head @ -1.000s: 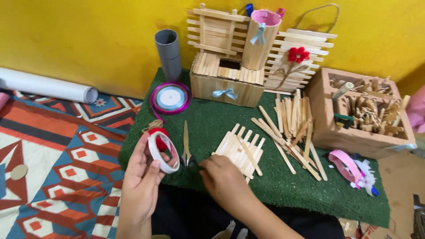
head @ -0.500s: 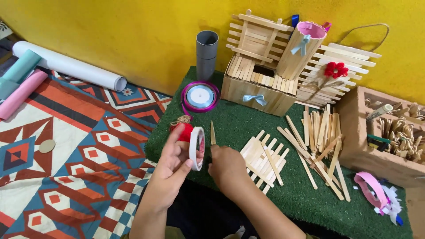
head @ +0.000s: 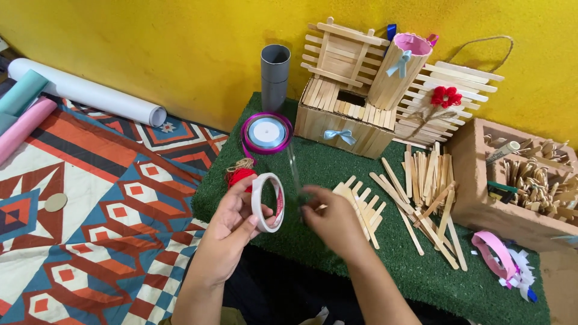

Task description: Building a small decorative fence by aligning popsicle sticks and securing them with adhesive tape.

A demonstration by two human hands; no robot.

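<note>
Along the left edge, a white paper roll (head: 90, 93) and two coloured rolls, teal and pink (head: 24, 114), lie on a patterned mat (head: 90, 198) beside the green turf-covered table (head: 385, 259).

Over the near left part of the turf, the left hand (head: 232, 225) grips a tape roll (head: 268, 202), thumb on its near rim and fingers curled behind it. This ring stands on edge, its open hole facing right toward the other hand, so its axis runs roughly left to right. It is white with a reddish inner face, thin and narrow.

Just beyond it sit a small red thread bundle (head: 239, 174) and a spool of purple ribbon (head: 267, 132), with a grey tube (head: 275, 75) upright behind them.

To the right, the right hand (head: 331, 219) has its fingertips pinched together just apart from the ring; a faint clear strip seems to rise from them, though blur hides what they pinch.

Past that hand lie flat wooden sticks (head: 361, 201), more loose sticks (head: 427, 186), a stick-built box (head: 343, 117) and a tray of clothespins (head: 530, 180). Open turf lies in front of the hands toward the near table edge; the back is crowded.
</note>
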